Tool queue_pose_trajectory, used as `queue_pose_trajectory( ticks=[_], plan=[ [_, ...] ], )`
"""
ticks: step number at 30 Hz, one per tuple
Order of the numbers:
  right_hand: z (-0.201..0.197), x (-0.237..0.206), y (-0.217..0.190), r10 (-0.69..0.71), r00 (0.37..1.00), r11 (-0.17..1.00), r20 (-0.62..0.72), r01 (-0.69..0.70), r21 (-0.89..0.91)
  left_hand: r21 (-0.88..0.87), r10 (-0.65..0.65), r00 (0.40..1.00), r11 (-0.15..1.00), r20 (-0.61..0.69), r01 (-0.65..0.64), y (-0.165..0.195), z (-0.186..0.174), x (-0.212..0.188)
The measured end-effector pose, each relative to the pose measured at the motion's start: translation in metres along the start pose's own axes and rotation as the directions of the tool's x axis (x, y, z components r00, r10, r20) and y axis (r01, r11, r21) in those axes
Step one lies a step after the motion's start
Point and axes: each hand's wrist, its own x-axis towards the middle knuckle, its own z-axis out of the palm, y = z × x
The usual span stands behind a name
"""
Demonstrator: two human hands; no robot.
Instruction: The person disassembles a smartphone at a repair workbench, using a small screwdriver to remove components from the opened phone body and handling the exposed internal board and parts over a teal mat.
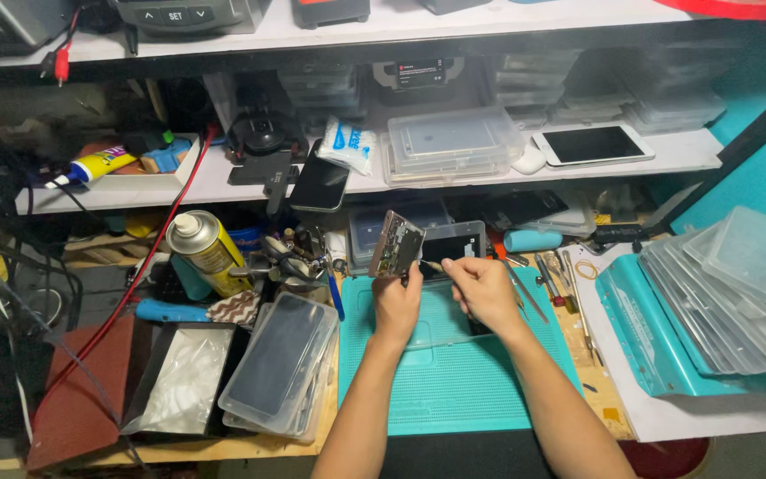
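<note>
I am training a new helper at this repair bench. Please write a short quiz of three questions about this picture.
1. True or false: the left hand holds the opened phone tilted up above the green mat.
2. What does the right hand pinch? A) a thin tool B) the spray can C) a plastic case
3. Fill in: the yellow spray can stands to the ____ of the mat.

Key: 1 true; 2 A, a thin tool with its tip at the phone; 3 left.
</note>
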Motion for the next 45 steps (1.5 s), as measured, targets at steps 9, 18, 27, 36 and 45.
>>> queue_pose_trajectory(
  ticks=[9, 18, 27, 36, 45],
  plan=[
    [0.001, -0.004, -0.007, -0.002, 1.0, 0.997, -0.006, 0.003, 0.081, 0.024, -0.155, 0.987, 0.988, 0.038, 0.154, -0.008, 0.001, -0.001],
    [0.003, -0.002, -0.002, -0.113, 0.994, 0.98, 0.004, 0.111, 0.168, -0.034, -0.176, 0.984, 0.984, 0.034, 0.177, -0.008, 0.002, -0.001],
    [-0.002, 0.002, 0.002, -0.118, 0.993, 0.979, 0.002, 0.116, 0.166, 0.013, -0.057, 0.998, 0.998, 0.013, 0.056, -0.005, 0.002, 0.001],
    [-0.001, 0.003, 0.001, -0.27, 0.962, 0.94, 0.046, 0.254, 0.227, -0.012, -0.1, 0.995, 0.995, 0.022, 0.1, -0.003, 0.001, 0.001],
    [0.001, -0.001, -0.006, -0.147, 0.988, 0.955, 0.05, 0.129, 0.268, -0.044, 0.046, 0.998, 0.998, -0.045, -0.048, 0.003, 0.0, 0.0]
  ],
)
